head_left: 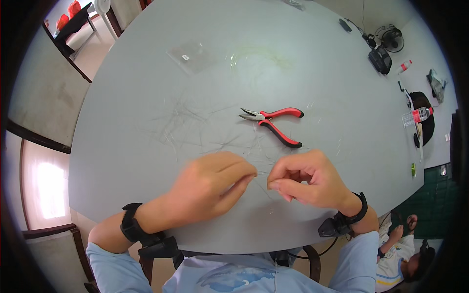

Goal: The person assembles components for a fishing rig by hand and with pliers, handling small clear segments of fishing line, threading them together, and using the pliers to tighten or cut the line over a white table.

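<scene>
Both my hands work close together above the near part of the grey table (132,83). My left hand (210,183) is closed, its thumb and fingertips pressed together, and slightly blurred. Facing it, my right hand (312,180) pinches thumb against forefinger, the other fingers curled. A faint thin line shows between the fingertips; what either pinch holds is too fine to name. Just beyond the hands lie long-nose pliers (285,113) with red and black handles, jaws apart. Many thin, wire-like pieces (183,124) are scattered to the left of the pliers and beneath the hands.
A clear plastic bag (188,57) with a small white label lies farther back, beside faint yellowish, transparent strands (264,57). Bottles (421,115), a black fan (391,38) and a black case (379,60) are at the right. Another person (403,259) sits at the lower right.
</scene>
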A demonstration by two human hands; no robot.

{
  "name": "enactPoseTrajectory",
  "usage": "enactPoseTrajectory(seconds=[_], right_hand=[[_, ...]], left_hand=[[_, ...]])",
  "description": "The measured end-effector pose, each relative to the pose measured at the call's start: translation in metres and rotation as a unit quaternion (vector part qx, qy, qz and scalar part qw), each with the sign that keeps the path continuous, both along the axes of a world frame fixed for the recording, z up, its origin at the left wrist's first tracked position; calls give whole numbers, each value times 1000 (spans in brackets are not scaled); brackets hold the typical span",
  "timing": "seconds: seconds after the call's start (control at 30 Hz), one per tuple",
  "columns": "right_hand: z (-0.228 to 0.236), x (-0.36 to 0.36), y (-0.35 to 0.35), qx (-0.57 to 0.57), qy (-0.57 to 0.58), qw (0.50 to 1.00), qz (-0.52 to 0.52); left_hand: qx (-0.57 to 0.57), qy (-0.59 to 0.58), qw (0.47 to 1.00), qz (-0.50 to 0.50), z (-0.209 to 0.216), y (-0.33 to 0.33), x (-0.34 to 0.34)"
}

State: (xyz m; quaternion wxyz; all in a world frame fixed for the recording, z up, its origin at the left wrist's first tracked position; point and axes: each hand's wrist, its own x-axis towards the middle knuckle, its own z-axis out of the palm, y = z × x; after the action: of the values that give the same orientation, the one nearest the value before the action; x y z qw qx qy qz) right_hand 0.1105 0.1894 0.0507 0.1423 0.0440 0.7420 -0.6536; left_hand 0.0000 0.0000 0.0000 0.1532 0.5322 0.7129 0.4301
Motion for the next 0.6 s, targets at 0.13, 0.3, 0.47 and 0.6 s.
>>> enactPoseTrajectory(seconds=[0.13,0.3,0.47,0.6], right_hand=[[2,0,1,-6,15,1000,-2],[-2,-1,4,9,47,999,7],[-12,1,10,13,50,999,-5],[-13,7,18,-15,36,999,-32]], left_hand=[[80,109,988,-73,-5,13,1],[74,148,982,-91,-14,25,8],[69,190,974,-107,-21,35,8],[27,185,976,-107,-15,34,8]])
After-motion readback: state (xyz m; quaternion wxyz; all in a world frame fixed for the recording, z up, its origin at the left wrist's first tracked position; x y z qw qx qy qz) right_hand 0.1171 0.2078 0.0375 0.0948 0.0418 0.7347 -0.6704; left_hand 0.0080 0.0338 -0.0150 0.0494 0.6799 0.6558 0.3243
